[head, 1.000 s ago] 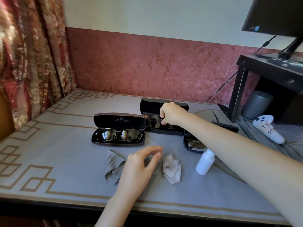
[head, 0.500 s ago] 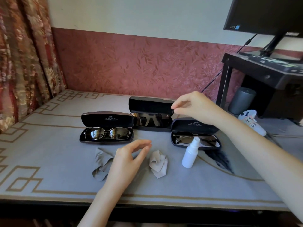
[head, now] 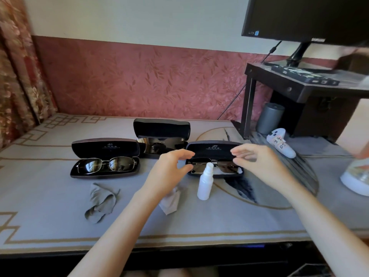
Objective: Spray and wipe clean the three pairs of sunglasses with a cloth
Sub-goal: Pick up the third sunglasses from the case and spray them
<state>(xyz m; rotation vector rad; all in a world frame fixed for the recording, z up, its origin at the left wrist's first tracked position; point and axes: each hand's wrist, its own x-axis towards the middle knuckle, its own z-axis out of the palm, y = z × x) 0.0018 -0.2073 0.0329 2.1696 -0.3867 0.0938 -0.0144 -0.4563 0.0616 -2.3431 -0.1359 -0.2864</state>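
head view: i see the left hand (head: 169, 168) and right hand (head: 257, 162) hovering at either end of the dark wire-framed sunglasses (head: 225, 166) lying in the open black hard case (head: 213, 149) on the right, fingers and thumbs parted, gripping nothing. a white plastic spray bottle (head: 204, 182) stands upright just in front of that case, and a crumpled grey cloth (head: 99, 202) lies well to its left.

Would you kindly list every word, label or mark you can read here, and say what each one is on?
"DS": handwritten on the label of the white controller; the marks above it are unclear.
"D": on each temple of the sunglasses in the rear case.
Print inside the left case lid and right case lid: too small to read.
Monitor badges: blurred.
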